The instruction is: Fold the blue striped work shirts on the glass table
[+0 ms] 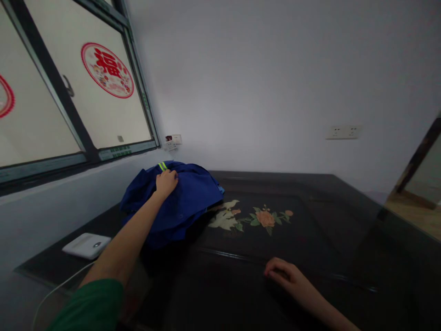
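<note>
A blue cloth garment [196, 188] with yellow-green reflective stripes lies in a crumpled heap at the left back of the dark table. My left hand [166, 182] reaches onto the top of the heap, its fingers closed on the cloth beside the stripes. Part of the fingers is hidden in the folds. Over the front of the table, right of the middle, is my right hand [283, 272]. Its fingers curl loosely in toward the thumb, and nothing shows in them. The heap is well away from this hand, to the left and farther back.
The dark glossy table [310, 220] carries a flower and bird design. A white device [86, 245] rests at its left edge, with a white cable [58, 287] nearby. A window [86, 78] with red stickers is at left. Sockets [342, 132] are on the wall behind.
</note>
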`<state>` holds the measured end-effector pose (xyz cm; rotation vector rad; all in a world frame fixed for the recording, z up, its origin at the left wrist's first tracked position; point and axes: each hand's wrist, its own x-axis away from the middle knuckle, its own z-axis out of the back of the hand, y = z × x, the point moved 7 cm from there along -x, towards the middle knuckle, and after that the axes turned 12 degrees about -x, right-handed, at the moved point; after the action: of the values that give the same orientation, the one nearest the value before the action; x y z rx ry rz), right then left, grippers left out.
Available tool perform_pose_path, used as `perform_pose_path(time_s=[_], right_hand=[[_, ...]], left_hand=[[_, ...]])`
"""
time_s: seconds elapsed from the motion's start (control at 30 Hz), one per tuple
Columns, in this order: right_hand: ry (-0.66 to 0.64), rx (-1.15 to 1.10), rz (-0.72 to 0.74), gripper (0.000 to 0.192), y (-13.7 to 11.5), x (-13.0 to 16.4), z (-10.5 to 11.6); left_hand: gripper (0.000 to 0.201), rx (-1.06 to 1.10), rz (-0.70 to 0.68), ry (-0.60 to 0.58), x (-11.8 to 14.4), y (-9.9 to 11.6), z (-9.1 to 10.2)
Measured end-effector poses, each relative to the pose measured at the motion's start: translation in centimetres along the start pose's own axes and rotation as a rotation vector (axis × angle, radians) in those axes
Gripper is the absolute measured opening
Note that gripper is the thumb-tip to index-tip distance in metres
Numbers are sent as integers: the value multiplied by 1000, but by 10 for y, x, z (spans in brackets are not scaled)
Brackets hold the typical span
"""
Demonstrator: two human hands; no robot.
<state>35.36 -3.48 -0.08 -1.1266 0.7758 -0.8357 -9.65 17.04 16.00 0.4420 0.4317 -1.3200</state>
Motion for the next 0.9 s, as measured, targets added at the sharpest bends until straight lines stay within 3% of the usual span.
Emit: perform_pose_path(time_s=[0.1, 0.17, 0.27, 0.33, 0.53, 0.67, 0.9], right_hand=[[-32, -13, 6, 35, 5, 0, 1], [-51, -5, 29, 35, 6, 0, 1], [-82, 2, 45, 34, 6, 1, 0], [-93, -6, 43, 33, 5, 1, 0], [-114, -28, 40, 30, -3, 5, -3], [-116, -8, 54, 27, -7, 6, -4], [-102, 57, 92, 21, -10, 4, -5]], left_hand=[[58, -174, -73, 81, -30, -3, 10], [70, -228, -60, 18, -44, -9, -2], [60, -192, -58, -124, -51, -17, -26], [45, -176, -70, -137, -47, -21, -35], [38, -215, -16, -43, -3, -48, -25], [30, -164, -72, -47, 42, -66, -13], [28, -24, -148, -26, 114, -72, 1]])
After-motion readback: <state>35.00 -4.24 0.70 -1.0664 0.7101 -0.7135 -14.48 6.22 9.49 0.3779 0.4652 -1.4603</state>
